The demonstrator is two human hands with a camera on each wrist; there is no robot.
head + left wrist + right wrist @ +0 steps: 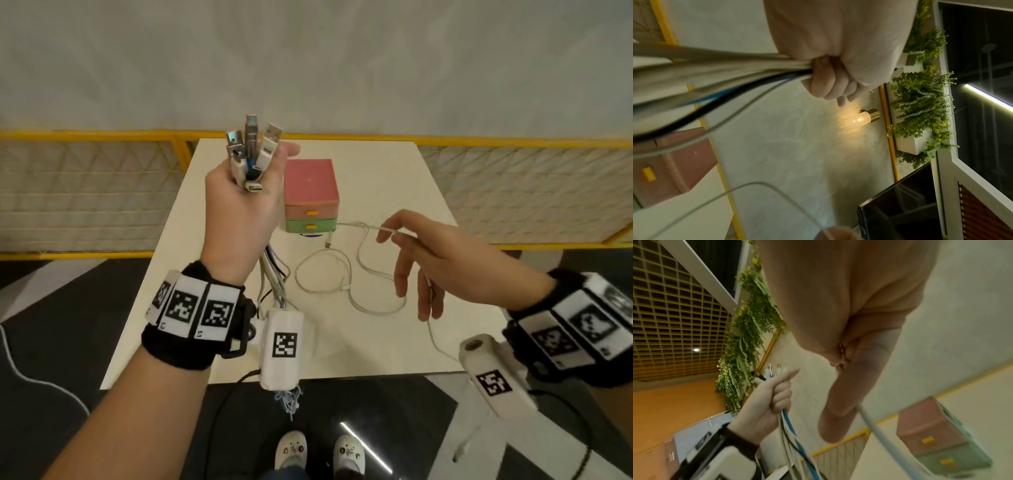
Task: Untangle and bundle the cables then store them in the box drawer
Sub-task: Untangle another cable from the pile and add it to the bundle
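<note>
My left hand (pixel 239 205) is raised above the table's left side and grips a bundle of cables (pixel 251 150). Their USB plugs stick up out of the fist, and the white, blue and black cords (pixel 715 76) hang down below the wrist. My right hand (pixel 438 260) hovers at the right and pinches a loose white cable (pixel 322 270) between thumb and forefinger; the other fingers hang down. That cable loops over the white table (pixel 376 171). The box (pixel 310 181), with a pink drawer over a green one, stands behind, both drawers closed.
A yellow-framed mesh fence (pixel 513 192) runs behind the table against a pale wall. White tagged camera mounts hang below both wrists. A dark floor and my shoes (pixel 318 452) lie under the near table edge. A round purple thing (pixel 310 235) peeks from under the box.
</note>
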